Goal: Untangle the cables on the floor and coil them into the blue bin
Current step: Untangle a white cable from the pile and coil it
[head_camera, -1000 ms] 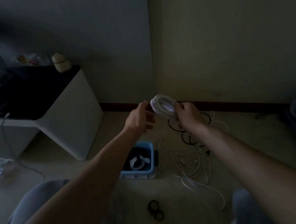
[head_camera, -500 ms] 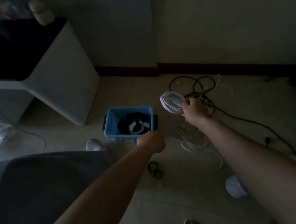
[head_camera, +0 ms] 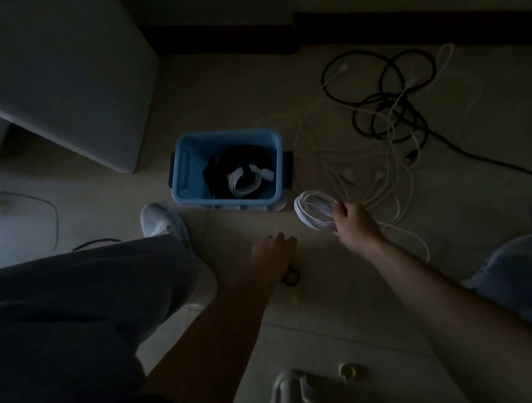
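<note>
Cables (head_camera: 390, 118), black and white mixed, sprawl on the floor (head_camera: 214, 86) to the right of the blue bin (head_camera: 186, 166) and beyond its far right corner. The thin white runs reach almost to the bin's right wall. They look light and limp, with smooth jackets that probably slide over one another. The thicker black lead is likely heavier and stiffer and holds its own loops. Each is best taken near a plug end and drawn out of the knot, not pulled from the middle.

Inside the bin lie finished bundles (head_camera: 244, 180): a white one on top of a dark mass.

The white coil (head_camera: 312, 208) hangs just off the bin's near right corner, its loose tail trailing back into the tangle. It is probably springy and would fan open if let go, so it needs a hold across all its turns at once. The right hand (head_camera: 356, 225) does this, its fingers (head_camera: 340, 208) clenched over one side of the ring.

The left hand (head_camera: 273, 252) reaches to the floor in front of the bin, over a small black loop (head_camera: 291, 275). In this dim light I cannot tell whether it grasps anything.
</note>
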Demonstrator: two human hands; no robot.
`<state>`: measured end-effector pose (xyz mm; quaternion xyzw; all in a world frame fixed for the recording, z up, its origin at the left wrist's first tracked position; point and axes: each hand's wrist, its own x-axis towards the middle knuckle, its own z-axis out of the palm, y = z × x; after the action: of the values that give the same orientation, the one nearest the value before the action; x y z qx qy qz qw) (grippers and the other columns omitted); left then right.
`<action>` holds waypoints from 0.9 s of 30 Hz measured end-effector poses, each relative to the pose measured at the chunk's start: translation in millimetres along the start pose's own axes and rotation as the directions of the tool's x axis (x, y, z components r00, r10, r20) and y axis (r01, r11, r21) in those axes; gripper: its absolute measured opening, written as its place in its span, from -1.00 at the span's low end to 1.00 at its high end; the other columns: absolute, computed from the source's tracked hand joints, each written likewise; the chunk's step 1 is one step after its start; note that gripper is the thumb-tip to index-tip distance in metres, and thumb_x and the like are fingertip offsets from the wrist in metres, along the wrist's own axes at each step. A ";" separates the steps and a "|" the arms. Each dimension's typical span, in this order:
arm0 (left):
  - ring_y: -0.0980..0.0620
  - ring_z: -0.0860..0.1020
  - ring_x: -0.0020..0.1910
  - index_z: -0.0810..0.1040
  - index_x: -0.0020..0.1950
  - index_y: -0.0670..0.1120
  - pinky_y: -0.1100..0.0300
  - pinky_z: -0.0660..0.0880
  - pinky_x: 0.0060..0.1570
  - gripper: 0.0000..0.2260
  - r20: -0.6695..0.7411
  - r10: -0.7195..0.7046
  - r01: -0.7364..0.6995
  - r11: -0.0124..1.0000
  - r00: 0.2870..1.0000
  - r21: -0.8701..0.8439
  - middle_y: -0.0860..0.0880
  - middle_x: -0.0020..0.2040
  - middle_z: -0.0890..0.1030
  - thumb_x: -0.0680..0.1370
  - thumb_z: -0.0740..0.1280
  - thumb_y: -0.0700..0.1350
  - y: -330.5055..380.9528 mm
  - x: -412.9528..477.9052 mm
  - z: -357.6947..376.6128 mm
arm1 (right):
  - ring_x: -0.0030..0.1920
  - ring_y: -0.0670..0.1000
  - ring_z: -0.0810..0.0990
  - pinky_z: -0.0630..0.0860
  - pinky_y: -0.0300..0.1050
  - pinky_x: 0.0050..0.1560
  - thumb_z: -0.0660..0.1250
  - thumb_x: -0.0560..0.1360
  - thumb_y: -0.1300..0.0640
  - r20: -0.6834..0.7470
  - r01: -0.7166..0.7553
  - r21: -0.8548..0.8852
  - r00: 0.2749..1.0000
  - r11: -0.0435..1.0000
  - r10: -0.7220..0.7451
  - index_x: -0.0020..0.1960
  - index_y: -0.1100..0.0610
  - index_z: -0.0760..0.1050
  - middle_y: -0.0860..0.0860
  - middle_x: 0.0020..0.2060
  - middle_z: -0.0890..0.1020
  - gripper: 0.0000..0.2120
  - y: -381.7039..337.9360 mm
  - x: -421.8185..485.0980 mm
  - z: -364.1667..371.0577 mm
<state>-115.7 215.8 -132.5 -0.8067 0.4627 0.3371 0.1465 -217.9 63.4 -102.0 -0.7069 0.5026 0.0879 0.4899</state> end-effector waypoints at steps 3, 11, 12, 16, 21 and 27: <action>-0.16 0.52 0.19 0.45 0.36 -0.01 0.08 0.41 -0.08 -0.70 -0.013 0.031 -0.030 0.997 0.999 0.077 -0.11 0.24 0.47 0.62 0.27 -0.08 0.2 10.8 7.2 | -0.13 0.28 0.63 0.55 0.11 -0.06 0.05 0.58 -0.12 0.007 -0.019 -0.001 1.000 1.000 0.019 -0.19 0.05 0.44 0.12 -0.27 0.53 -0.66 10.8 6.5 4.2; -0.06 0.61 0.05 0.58 0.19 0.02 0.15 0.37 -0.20 -0.77 0.020 0.018 -0.020 0.992 1.000 0.127 -0.03 0.10 0.60 0.54 0.36 -0.03 1.6 26.7 8.1 | -0.22 0.20 0.61 0.51 0.04 -0.09 0.10 0.64 -0.02 -0.005 -0.051 0.068 0.999 0.996 0.051 -0.24 0.08 0.44 0.05 -0.40 0.56 -0.65 6.9 12.7 6.0; -0.07 0.61 0.06 0.57 0.19 0.01 0.14 0.38 -0.19 -0.76 0.016 0.005 -0.006 0.997 1.000 0.078 -0.04 0.10 0.60 0.53 0.36 -0.03 1.9 26.2 4.5 | -0.28 0.14 0.59 0.50 0.02 -0.11 0.10 0.65 -0.01 -0.001 -0.050 0.084 0.999 0.995 0.051 -0.24 0.07 0.44 0.01 -0.43 0.55 -0.66 4.1 11.2 5.5; -0.12 0.60 0.11 0.49 0.21 -0.07 0.05 0.50 -0.10 -0.76 0.022 -0.010 0.010 1.000 1.000 0.004 -0.10 0.13 0.59 0.55 0.35 -0.13 1.3 19.6 -21.1 | -0.41 -0.03 0.53 0.44 -0.08 -0.19 0.11 0.66 0.02 -0.019 -0.014 0.138 1.000 0.990 0.017 -0.17 0.10 0.48 0.00 -0.43 0.54 -0.69 -10.7 0.7 -2.6; -0.09 0.59 0.11 0.57 0.17 -0.05 0.03 0.59 -0.01 -0.78 0.065 0.045 -0.042 0.998 0.997 -0.050 -0.08 0.14 0.60 0.54 0.41 -0.07 -0.4 3.0 -61.9 | -0.35 0.06 0.56 0.51 0.01 -0.15 0.13 0.65 0.03 -0.054 0.051 0.141 0.998 0.989 -0.044 -0.15 0.12 0.49 0.00 -0.39 0.56 -0.70 -34.6 -20.6 -22.4; 0.06 0.67 -0.12 0.61 0.16 -0.11 0.15 0.63 -0.04 -0.76 -0.016 0.075 -0.077 0.976 0.997 -0.202 -0.04 -0.06 0.69 0.58 0.38 0.01 3.2 -24.2 -130.7 | -0.20 0.12 0.64 0.59 0.10 -0.11 0.14 0.65 -0.03 -0.060 0.119 0.164 0.992 0.979 -0.110 -0.07 0.13 0.54 0.07 -0.24 0.64 -0.69 -65.4 -43.4 -54.3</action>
<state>-73.4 158.1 -20.4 -0.8006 0.4570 0.3844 0.0489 -206.6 49.1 -8.4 -0.6931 0.4788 -0.0009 0.5389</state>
